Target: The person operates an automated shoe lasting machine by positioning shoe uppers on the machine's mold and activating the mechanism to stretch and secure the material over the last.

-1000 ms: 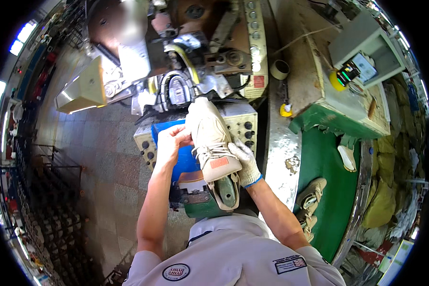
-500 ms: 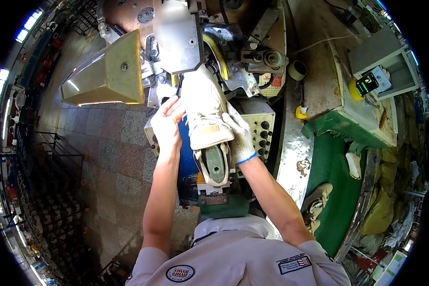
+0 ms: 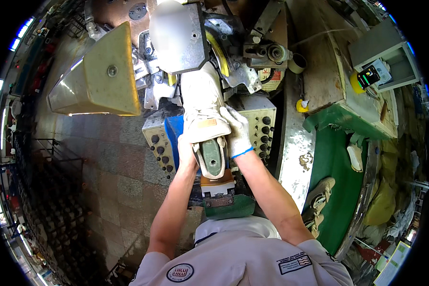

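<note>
A cream shoe upper (image 3: 206,102) sits on a green shoe last (image 3: 211,155), its toe end under the metal head (image 3: 188,50) of a machine and its heel end toward me. The last shows through the shoe's opening. My bare left hand (image 3: 188,151) grips the left side near the heel, its fingers partly hidden by the shoe. On the opposite side, my right hand (image 3: 237,131) in a white knit glove with a blue cuff is closed against the shoe. An orange-brown pad (image 3: 218,179) on a metal support stands just below the heel.
A beige machine cover (image 3: 102,71) juts out at left. Control boxes with black knobs (image 3: 265,138) flank the shoe below the head. At right, a green-lined conveyor (image 3: 336,190) carries more shoes (image 3: 318,200), beside a worn bench (image 3: 319,71) with a roll of tape (image 3: 296,63).
My left hand has come down from beside the shoe's front and now grips its heel side. The right hand stays on the shoe. My view has shifted slightly.
</note>
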